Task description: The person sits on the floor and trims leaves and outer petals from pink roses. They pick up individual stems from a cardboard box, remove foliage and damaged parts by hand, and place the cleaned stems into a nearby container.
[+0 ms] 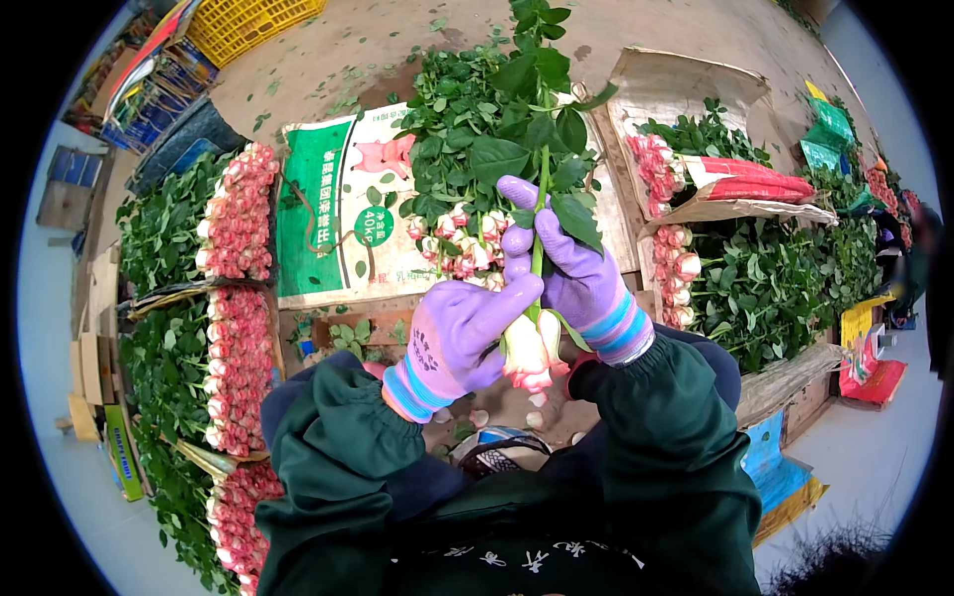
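Observation:
One pink-and-white rose [529, 350] hangs bloom-down before me, its long green stem and leaves reaching up past the far side of the table. My right hand [588, 288], in a purple glove with a striped cuff, closes its thumb and fingers round the stem above the bloom. Gloved the same way, my left hand [452, 333] is curled at the bloom's left side, its index finger against the stem just above the petals; its thumb tip is partly hidden. Beyond both hands, a heap of cut roses [457, 149] lies with blooms toward me on a printed sack [323, 268].
Stacked rose bundles [238, 343] line the left side, blooms facing inward. More rose bundles [785, 268] lie at the right, some under a red-and-white wrapper [745, 181]. A yellow crate [243, 25] stands at the far left. Loose petals lie by my shoe [497, 452].

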A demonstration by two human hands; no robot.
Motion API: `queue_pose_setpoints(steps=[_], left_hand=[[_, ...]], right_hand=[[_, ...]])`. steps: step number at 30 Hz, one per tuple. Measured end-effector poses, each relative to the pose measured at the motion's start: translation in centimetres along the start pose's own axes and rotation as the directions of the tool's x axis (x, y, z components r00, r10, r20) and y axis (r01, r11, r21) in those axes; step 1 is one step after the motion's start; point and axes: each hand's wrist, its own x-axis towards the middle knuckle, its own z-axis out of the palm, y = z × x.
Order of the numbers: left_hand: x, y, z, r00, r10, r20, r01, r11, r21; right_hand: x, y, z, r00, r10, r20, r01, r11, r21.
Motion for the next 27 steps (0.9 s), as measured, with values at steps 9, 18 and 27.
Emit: queue_pose_setpoints(steps=[9,18,27], left_hand=[[0.8,1.4,-0.5,1.0,-0.012,-0.019,0.009,0.989,-0.15],[-5.0,1.7,3.1,0.635,-0.191,0.749,-0.02,0.965,0.263],[-7.6,0.0,3.2,0.671,-0.254,0.697,0.091,0.961,0.263]], right_hand=[[-0.4,1.1,0.1,0.996,0.084,0.043,-0.09,0.985,0.149],[-1.0,2.0,-7.9,0.877,0.336,-0.343,-0.472,0.474,-0.743],[-7.4,5.3,-16.6,0.988,-0.101,-0.121,-0.153,-0.45,-0.88]])
